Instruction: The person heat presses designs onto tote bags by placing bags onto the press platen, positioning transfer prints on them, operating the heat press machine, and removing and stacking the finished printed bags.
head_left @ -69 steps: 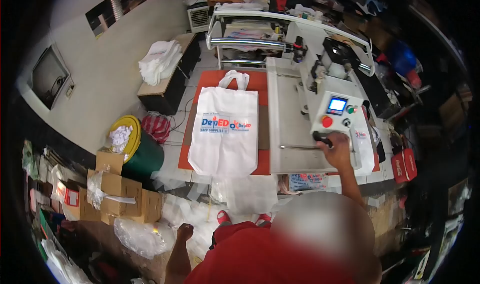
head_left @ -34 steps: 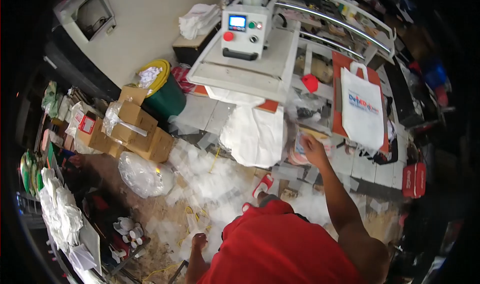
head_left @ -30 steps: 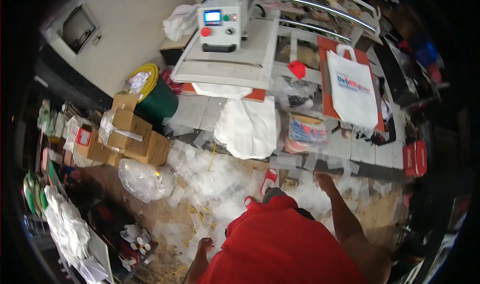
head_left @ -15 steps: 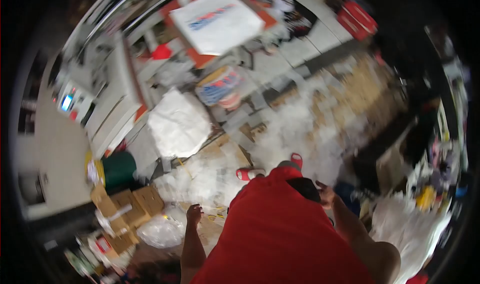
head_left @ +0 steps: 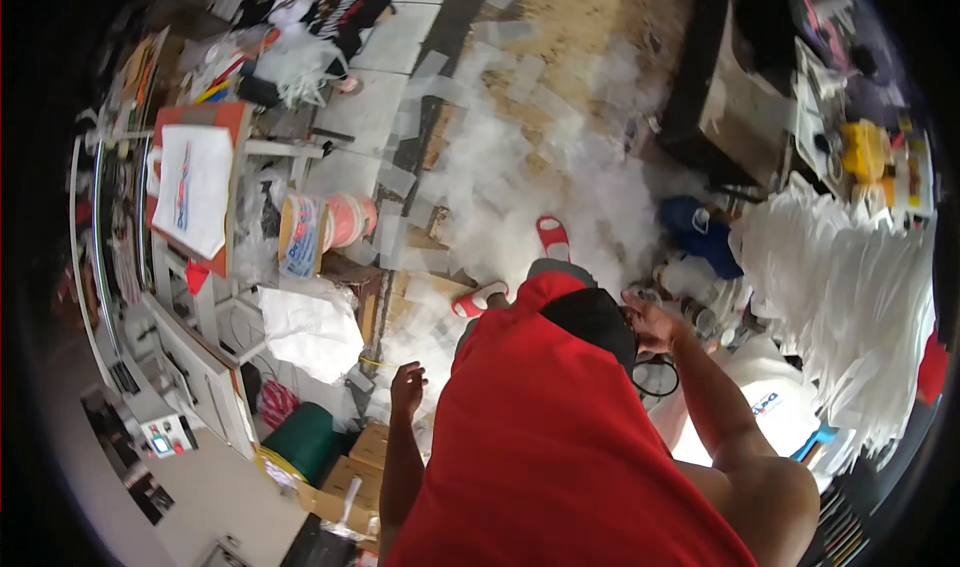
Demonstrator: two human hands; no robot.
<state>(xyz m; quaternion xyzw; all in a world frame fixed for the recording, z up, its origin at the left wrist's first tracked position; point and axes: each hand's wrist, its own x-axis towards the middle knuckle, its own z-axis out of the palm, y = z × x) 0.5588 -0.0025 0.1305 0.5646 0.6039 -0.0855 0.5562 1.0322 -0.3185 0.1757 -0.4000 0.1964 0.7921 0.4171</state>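
My left hand (head_left: 407, 387) hangs beside my red shirt (head_left: 560, 437), its fingers loosely curled and apart with nothing visible in them. Nearest to it are a crumpled white sheet or bag (head_left: 312, 332) and a thin yellow strip on the floor. My right hand (head_left: 652, 325) is at my other side, fingers apart, right beside a black patch of cloth (head_left: 588, 322) at my waist. Whether its fingertips touch that cloth I cannot tell. A thin black loop (head_left: 655, 378) shows just below this hand. I see nothing held in it.
Tape-patched, pale-smeared floor (head_left: 520, 157) stretches ahead. On the left stand a printed white bag (head_left: 190, 192) on an orange board, a pinkish roll (head_left: 350, 220), a green cylinder (head_left: 305, 442) and cardboard boxes (head_left: 355, 477). On the right hang many white bags (head_left: 830, 297) near a dark cabinet (head_left: 725, 97).
My view has turned to the right, so the printed bag and boards have shifted left and the hanging white bags have come into fuller view. Both hands stay low at my sides.
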